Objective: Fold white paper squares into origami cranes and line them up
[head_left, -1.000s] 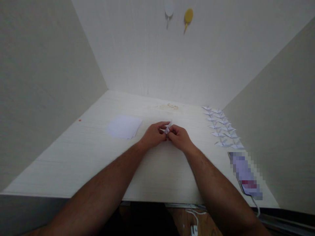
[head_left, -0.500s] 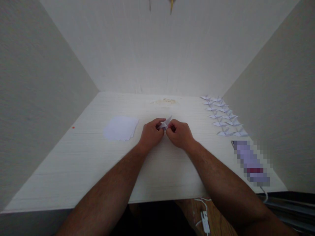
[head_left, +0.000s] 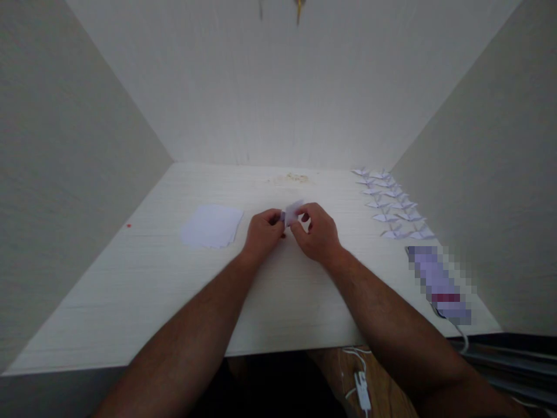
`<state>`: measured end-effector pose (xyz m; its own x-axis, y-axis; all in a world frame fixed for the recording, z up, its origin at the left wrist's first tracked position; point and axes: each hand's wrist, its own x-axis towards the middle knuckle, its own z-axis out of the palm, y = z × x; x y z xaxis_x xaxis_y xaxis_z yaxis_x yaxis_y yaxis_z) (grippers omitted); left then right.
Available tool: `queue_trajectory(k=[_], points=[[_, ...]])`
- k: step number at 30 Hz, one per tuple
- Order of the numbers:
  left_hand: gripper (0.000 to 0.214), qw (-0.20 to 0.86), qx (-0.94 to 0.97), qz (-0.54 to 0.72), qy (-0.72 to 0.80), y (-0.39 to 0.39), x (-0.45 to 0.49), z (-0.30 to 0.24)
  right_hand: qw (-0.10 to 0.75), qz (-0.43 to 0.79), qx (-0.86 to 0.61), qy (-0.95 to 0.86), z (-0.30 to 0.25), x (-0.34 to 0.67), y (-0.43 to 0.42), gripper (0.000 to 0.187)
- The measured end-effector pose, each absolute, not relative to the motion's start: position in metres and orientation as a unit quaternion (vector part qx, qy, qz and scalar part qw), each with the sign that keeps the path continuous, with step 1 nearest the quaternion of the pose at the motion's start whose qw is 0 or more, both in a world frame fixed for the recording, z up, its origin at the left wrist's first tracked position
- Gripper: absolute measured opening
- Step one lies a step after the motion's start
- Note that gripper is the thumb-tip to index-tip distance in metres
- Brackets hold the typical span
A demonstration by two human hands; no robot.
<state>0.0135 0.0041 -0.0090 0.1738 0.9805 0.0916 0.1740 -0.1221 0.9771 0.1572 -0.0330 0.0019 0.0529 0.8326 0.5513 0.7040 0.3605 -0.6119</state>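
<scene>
Between my two hands, above the middle of the table, is a small folded piece of white paper (head_left: 293,213), slightly blurred. My left hand (head_left: 266,232) pinches its left side, the fingers curled and partly hidden. On the other side, my right hand (head_left: 317,231) has thumb and forefinger closed on the paper's right edge. A loose stack of white paper sheets (head_left: 213,225) lies left of my left hand. Over on the right, several folded paper cranes (head_left: 391,203) stand in two columns.
A phone-like device (head_left: 437,281), its screen pixelated, lies at the right with a white cable (head_left: 465,342) running off the table edge. Walls close in the white table (head_left: 174,290) at the back and sides. A white power strip (head_left: 362,392) rests on the floor below.
The folded paper has turned and now shows a flatter, broader face instead of a pointed flap. My right hand has lifted slightly and its fingers have opened out a little. The view has shifted slightly.
</scene>
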Motion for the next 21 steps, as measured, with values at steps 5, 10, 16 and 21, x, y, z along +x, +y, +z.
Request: queue_trajectory(k=[5, 10, 16, 21], points=[[0.011, 0.54, 0.545, 0.462, 0.444, 0.007, 0.013, -0.01, 0.588, 0.175, -0.585, -0.53, -0.001, 0.165, -0.02, 0.03], [0.008, 0.566, 0.562, 0.434, 0.419, 0.006, 0.013, -0.009, 0.598, 0.403, -0.533, -0.444, -0.006, 0.171, -0.01, 0.026], [0.014, 0.563, 0.591, 0.411, 0.405, 0.003, 0.012, -0.004, 0.581, 0.416, -0.526, -0.461, -0.01, 0.17, -0.011, 0.018], [0.018, 0.529, 0.603, 0.419, 0.425, 0.0, 0.013, 0.0, 0.557, 0.421, -0.529, -0.483, -0.01, 0.17, -0.013, 0.018]])
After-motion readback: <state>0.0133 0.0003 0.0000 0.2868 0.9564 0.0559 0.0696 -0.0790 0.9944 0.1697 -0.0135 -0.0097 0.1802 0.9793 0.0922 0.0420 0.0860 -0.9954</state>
